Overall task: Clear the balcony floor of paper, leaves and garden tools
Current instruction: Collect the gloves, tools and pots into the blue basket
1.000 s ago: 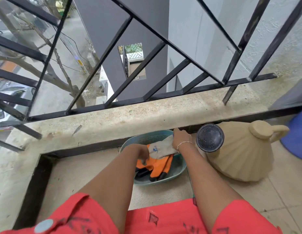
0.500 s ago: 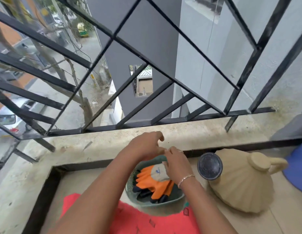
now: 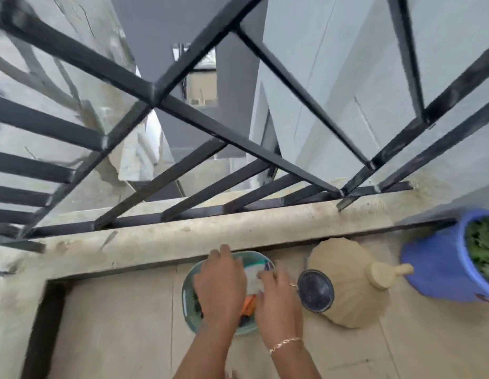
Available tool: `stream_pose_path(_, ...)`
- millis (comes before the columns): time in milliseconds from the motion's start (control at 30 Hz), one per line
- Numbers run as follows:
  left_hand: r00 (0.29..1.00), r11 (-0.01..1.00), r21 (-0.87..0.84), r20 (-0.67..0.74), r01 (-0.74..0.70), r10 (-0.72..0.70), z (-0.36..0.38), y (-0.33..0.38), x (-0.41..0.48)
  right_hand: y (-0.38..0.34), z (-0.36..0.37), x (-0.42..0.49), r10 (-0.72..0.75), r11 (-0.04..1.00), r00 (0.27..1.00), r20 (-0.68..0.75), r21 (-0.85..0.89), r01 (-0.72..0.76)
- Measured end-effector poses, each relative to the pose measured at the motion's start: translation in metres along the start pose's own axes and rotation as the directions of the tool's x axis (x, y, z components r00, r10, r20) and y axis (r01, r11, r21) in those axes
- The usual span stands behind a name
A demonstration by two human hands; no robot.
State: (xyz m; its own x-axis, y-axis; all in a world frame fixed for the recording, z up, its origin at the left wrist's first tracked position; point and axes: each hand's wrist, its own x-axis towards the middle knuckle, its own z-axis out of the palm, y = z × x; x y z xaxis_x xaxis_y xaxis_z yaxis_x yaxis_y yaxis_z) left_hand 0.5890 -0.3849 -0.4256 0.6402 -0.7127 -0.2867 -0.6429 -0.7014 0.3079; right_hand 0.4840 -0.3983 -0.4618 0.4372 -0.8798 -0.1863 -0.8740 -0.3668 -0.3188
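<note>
As the left hand [image 3: 218,291] covers the basket [image 3: 186,294] under the ledge [image 3: 237,228], the gloves [image 3: 250,307] lie inside just right of it, right hand [image 3: 277,302] on their cuff; I can't tell either grip.

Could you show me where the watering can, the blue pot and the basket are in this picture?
Watering can [image 3: 347,269]: head view, on its ribbed beige body.
Blue pot [image 3: 434,265]: head view, on its outer wall.
Basket [image 3: 187,294]: head view, on its teal left rim.
</note>
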Motion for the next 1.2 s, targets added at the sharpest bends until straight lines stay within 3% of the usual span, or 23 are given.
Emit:
stream_pose_path(233, 0.982, 0.992, 0.109, 0.183, -0.07, 0.049, -0.084, -0.061, -0.102, -0.027, -0.137, -0.035, -0.141, 0.975, 0.942, 0.305, -0.122, 0.185)
stream_pose_path(400, 0.896, 0.978, 0.209, 0.437, -0.017, -0.078, -0.201, -0.075, -0.188, -0.072, -0.242, -0.07, -0.191, 0.907, 0.86, 0.473, -0.251, 0.34)
stream_pose_path(500, 0.912, 0.989, 0.142, 0.397, 0.049, -0.102, -0.254, -0.079, -0.242, -0.101, -0.295, -0.095, -0.248, 0.827, 0.801, 0.544, -0.311, 0.467)
stream_pose_path(633, 0.928, 0.971, 0.008, 0.291, 0.241, -0.232, -0.281, -0.087, -0.301, -0.13, -0.334, -0.125, -0.397, 0.708, 0.702, 0.591, -0.29, 0.644)
stream_pose_path(700, 0.913, 0.935, -0.057, 0.245, 0.35, -0.327, -0.283, -0.085, -0.329, -0.148, -0.344, -0.139, -0.482, 0.62, 0.605, 0.634, -0.242, 0.747)
stream_pose_path(867, 0.806, 0.764, -0.265, 0.108, 0.588, -0.583, -0.271, -0.058, -0.416, -0.177, -0.355, -0.183, -0.629, 0.169, 0.265, 0.731, -0.204, 0.964)
stream_pose_path(1067, 0.554, 0.463, -0.418, 0.122, 0.781, -0.824, -0.227, -0.01, -0.543, -0.165, -0.36, -0.259, -0.634, -0.101, -0.024, 0.773, -0.051, 0.994)
stream_pose_path(1100, 0.478, 0.375, -0.448, 0.141, 0.812, -0.867, -0.217, 0.002, -0.574, -0.162, -0.358, -0.281, -0.615, -0.184, -0.126, 0.779, 0.014, 0.983)
stream_pose_path(1200, 0.327, 0.212, -0.505, 0.151, 0.837, -0.933, -0.199, 0.031, -0.635, -0.154, -0.355, -0.326, -0.545, -0.333, -0.294, 0.785, 0.119, 0.935)
